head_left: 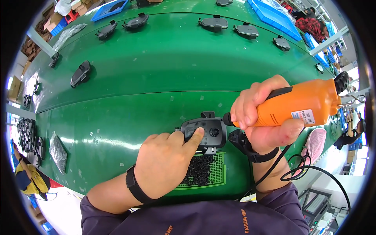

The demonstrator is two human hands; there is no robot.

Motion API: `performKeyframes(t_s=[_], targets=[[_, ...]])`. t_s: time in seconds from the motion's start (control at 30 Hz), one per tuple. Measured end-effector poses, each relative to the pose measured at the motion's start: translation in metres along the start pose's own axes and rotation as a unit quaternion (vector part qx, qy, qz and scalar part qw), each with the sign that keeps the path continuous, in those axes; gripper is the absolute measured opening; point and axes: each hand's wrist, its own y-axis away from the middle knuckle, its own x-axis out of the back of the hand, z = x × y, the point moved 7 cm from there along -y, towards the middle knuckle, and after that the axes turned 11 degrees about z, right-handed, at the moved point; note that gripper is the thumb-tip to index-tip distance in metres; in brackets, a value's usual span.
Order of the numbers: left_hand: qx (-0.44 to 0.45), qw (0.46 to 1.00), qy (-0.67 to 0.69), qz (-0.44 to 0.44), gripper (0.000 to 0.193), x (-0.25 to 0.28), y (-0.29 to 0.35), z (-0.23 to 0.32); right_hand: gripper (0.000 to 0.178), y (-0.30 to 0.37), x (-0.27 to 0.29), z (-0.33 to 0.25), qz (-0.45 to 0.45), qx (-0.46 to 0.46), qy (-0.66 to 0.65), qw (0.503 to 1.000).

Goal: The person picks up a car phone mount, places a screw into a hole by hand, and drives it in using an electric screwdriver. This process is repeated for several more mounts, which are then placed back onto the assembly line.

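Note:
My right hand (260,113) is wrapped round an orange electric screwdriver (301,102) with a black cable. Its black nose end meets the right edge of a black phone holder (214,141), which lies on the green work table in front of me. With its index finger stretched over the holder's perforated back, my left hand (166,160) presses on it; the other fingers are curled, partly hidden, around its left side. A round black knob stands up beside that fingertip. Just below the holder is a green mesh tray (218,168) full of small black screws.
Several more black phone holders (213,23) lie across the far side of the table (149,78). Blue trays (274,17) stand at the back. A clear plastic bag (58,152) is at the left, and a pink shoe-shaped thing (314,143) at the right near the cable. Other people are at the edges.

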Motion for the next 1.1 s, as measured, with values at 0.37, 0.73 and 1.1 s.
performKeyframes(t_s=[0.37,0.73,1.1], targets=[[0.09,0.972,0.217,0.01,0.05,0.016,-0.004,-0.018,0.081,0.012,-0.001,-0.053,-0.057,0.161,-0.04,0.985],[0.037,0.937,0.302,0.17,0.063,-0.002,-0.007,-0.021,0.08,0.022,-0.048,-0.044,-0.209,0.094,-0.067,0.971],[-0.103,0.942,0.23,0.224,0.08,0.003,-0.009,-0.003,0.075,0.028,-0.048,-0.036,-0.23,0.031,-0.088,0.969]])
